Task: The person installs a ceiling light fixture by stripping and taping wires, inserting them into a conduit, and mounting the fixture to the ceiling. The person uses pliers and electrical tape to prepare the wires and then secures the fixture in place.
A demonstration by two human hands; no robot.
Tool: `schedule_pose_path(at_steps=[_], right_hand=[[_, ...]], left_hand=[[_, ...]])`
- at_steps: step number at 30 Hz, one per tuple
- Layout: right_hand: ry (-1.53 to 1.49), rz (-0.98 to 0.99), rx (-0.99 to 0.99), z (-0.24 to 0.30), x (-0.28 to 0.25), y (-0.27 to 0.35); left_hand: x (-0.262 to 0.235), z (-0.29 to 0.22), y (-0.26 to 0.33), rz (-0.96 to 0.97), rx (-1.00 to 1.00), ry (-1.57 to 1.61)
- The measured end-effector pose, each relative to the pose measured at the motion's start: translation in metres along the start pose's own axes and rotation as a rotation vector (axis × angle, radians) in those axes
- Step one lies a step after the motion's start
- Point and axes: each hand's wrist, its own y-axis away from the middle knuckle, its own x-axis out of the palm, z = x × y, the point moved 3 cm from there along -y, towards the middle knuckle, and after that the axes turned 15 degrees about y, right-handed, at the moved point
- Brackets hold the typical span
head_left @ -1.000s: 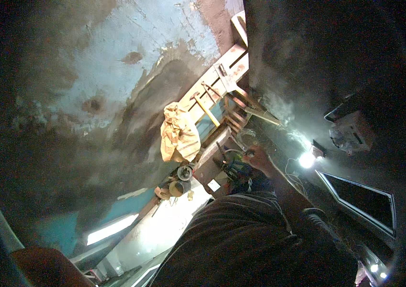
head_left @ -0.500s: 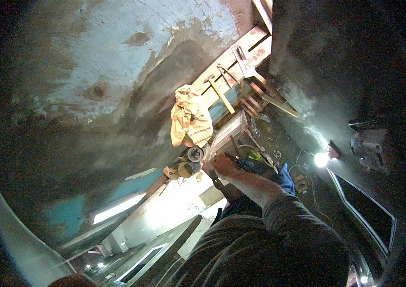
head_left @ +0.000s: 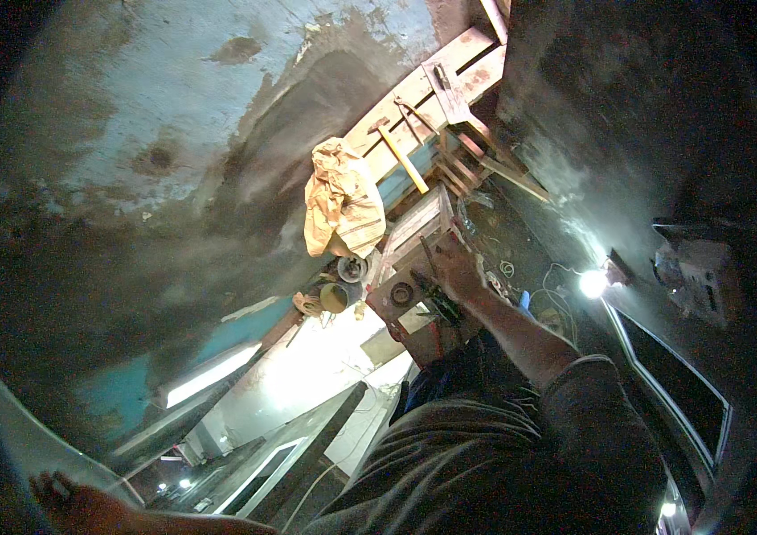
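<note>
— Where's the right hand?
— The right hand [head_left: 457, 272] is over a brown box [head_left: 407, 266], right beside a thin dark bar [head_left: 429, 252] that slants up from it.
— Are the fingers grasping the bar?
— I can't tell. The back of the hand covers most of them; they seem bent downward, but whether they're clenched on it or loose doesn't show.
— What else is on the box?
— A dark ring [head_left: 401, 292], lying to the left of that hand and apart from it. Below the hand there's a dark jumble [head_left: 439, 303], too dim to sort out.
— And the left hand?
— The left hand [head_left: 66, 501] is well away, at the lower left edge. Its fingers look curled, but I can't tell if they hold anything.
— What's farther up?
— Pale planks [head_left: 485, 76] beside the blue-and-grey wall [head_left: 245, 76]. A yellow-handled hammer [head_left: 403, 159], pincers [head_left: 407, 110] and a flat trowel [head_left: 450, 96] lie across them.
— Anything near the planks' lower end?
— A crumpled tan sack [head_left: 343, 205], with two round containers [head_left: 334, 298] below it. Off to the right, a lamp [head_left: 592, 283] glares.
</note>
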Motion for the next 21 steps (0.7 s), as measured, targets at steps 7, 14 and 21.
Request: schedule_pose_path(at_steps=[7,14,21], right_hand=[[0.281,0.630,0.008,-0.056,-0.012,-0.010],[0.084,-0.074,0.018,-0.047,-0.047,-0.006],[0.125,0.157,0.159,-0.053,-0.010,-0.001]], left_hand=[[0.059,0.072,0.119,0.301,-0.642,0.249],[0.152,0.064,0.210,0.738,-0.894,0.234],[0.198,0.053,0.305,1.169,-0.974,0.264]])
